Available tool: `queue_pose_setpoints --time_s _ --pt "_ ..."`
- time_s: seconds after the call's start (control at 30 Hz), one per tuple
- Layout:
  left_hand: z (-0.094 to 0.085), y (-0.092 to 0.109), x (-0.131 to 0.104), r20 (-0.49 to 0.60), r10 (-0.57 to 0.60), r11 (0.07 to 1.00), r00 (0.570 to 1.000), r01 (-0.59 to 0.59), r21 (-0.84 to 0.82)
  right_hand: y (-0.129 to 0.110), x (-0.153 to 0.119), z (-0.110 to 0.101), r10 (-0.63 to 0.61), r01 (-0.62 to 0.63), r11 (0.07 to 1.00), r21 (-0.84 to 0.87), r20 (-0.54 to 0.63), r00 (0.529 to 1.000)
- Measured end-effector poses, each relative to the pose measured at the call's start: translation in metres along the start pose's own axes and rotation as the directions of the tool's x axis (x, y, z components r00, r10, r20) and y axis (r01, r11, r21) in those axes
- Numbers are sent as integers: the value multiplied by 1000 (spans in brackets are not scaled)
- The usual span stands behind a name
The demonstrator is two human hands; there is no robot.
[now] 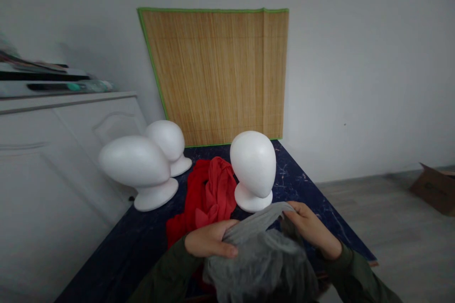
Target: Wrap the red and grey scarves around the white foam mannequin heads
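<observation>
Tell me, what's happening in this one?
A person holds a sheer gray cloth by its edge between the left hand and right hand. Just beyond it, a bare white mannequin head stands on the dark blue marbled table. Red cloth lies left of that head, with two more bare heads farther left.

left sleeve [165, 272]: dark green | right sleeve [355, 277]: matching green | hands [209, 240]: bare, ringless

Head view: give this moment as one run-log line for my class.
left hand: holds grey fabric; right hand: holds grey fabric; white head forms: three, bare; red cloth: on blue table
</observation>
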State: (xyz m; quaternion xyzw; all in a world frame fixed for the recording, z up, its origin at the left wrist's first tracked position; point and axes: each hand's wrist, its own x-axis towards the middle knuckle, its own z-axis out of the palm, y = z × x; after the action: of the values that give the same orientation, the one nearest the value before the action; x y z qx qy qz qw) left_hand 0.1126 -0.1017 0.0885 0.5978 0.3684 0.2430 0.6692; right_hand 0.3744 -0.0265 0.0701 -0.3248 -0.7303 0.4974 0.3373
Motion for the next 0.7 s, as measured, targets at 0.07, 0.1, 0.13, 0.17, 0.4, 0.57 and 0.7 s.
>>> queue_pose_setpoints --time_s 0.07,0.1,0.13,0.17,0.4,0.57,0.7 --pt "0 0 2 15 -53 994 998 52 97 -4 1 1 -46 45 999 -26 -40 998" --pt "0 1 3 -2 -61 989 998 60 134 -5 1 1 -53 51 998 -31 -75 996" --pt "0 3 4 -33 -45 985 998 49 165 -6 2 2 -54 51 998 -27 -116 992" --pt "1 5 5 -72 -6 982 997 20 188 -6 2 3 -47 46 999 -14 -158 986" --pt "16 3 16 -126 230 928 965 -257 -269 -12 8 11 10 38 985 170 -277 961" --pt "22 0 25 43 407 736 912 -300 -607 -18 11 19 53 43 927 373 -245 968" --pt "20 20 25 86 603 633 793 -410 -657 -9 4 35 60 -32 866 500 -41 997"
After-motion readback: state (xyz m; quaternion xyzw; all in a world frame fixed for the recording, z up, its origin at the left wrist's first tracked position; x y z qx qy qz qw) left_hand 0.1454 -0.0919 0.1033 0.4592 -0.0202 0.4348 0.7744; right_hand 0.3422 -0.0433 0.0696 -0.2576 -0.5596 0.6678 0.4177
